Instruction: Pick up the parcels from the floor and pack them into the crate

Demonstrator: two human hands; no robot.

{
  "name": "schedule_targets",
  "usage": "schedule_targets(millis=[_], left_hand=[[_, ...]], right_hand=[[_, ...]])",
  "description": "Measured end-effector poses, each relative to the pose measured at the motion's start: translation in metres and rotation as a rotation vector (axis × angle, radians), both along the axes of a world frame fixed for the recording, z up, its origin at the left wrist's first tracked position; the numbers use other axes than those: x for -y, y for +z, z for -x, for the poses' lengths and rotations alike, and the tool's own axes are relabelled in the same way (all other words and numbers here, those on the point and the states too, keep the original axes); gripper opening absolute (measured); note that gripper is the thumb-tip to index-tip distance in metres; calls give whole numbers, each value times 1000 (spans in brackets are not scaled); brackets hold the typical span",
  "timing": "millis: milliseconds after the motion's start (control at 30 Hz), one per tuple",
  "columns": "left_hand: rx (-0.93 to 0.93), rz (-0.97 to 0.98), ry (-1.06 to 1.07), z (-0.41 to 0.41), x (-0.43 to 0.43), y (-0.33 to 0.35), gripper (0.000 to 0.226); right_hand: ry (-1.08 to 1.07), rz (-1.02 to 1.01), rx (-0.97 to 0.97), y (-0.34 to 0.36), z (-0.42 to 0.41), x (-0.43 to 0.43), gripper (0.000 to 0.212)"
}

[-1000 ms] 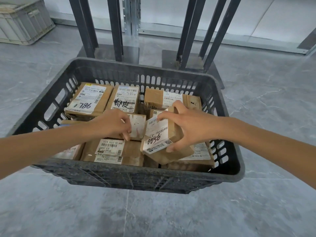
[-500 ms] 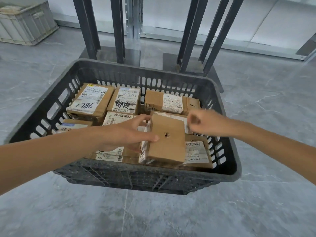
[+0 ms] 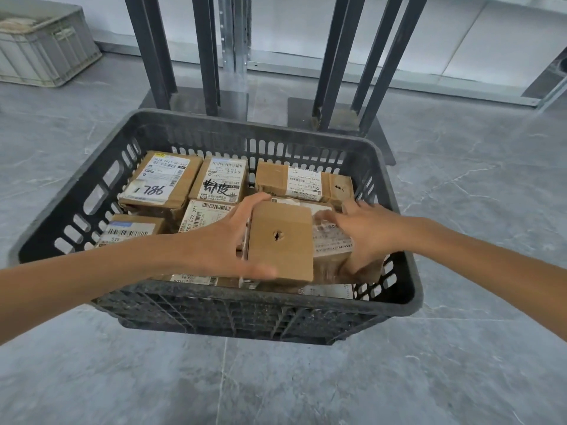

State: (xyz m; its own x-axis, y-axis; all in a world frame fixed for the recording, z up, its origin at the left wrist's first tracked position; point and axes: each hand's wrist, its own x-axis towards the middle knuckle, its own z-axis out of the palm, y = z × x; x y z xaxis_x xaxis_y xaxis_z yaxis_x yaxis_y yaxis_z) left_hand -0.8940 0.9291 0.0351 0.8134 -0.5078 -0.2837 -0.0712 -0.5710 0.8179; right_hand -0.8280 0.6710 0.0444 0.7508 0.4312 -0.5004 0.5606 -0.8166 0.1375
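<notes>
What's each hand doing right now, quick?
Left hand: grips the plain brown parcel with the hole.
Right hand: blurred, but appears to grip the labelled parcel beside it.

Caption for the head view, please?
Left hand grips a punctured parcel in the black crate; right hand holds the labelled parcel beside it.

Open-topped crate (image 3: 251, 122), parcels (image 3: 162, 185) covering its bottom, steel posts (image 3: 205, 56) close behind, floor (image 3: 276, 388) open in front

You passed the plain-faced parcel (image 3: 285, 253) from your right hand (image 3: 368, 231) to your left hand (image 3: 214, 243); your right hand then gripped the labelled parcel (image 3: 333, 243) beside it.
</notes>
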Motion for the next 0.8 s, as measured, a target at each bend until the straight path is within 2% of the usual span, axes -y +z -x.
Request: schedule_targets(millis=[100, 233, 367, 500, 600, 667, 800], left_hand=[[109, -97, -19, 0, 0, -2, 121], [62, -6, 41, -13, -9, 10, 104], [9, -15, 42, -25, -3, 6, 110], [101, -275, -142, -30, 2, -15, 112], [319, -681, -355, -33, 3, -30, 114], [469, -839, -430, -32, 6, -34, 109], [543, -891, -494, -36, 11, -28, 100]], right_hand=[[16, 26, 4, 9, -6, -3, 118], [12, -45, 37, 25, -15, 3, 115], [-80, -191, 145, 54, -38, 15, 113], [-252, -436, 198, 64, -54, 24, 116], [-320, -570, 109, 58, -49, 25, 114], [-275, -544, 25, 50, -37, 25, 117], [-127, -255, -34, 28, -11, 26, 123]])
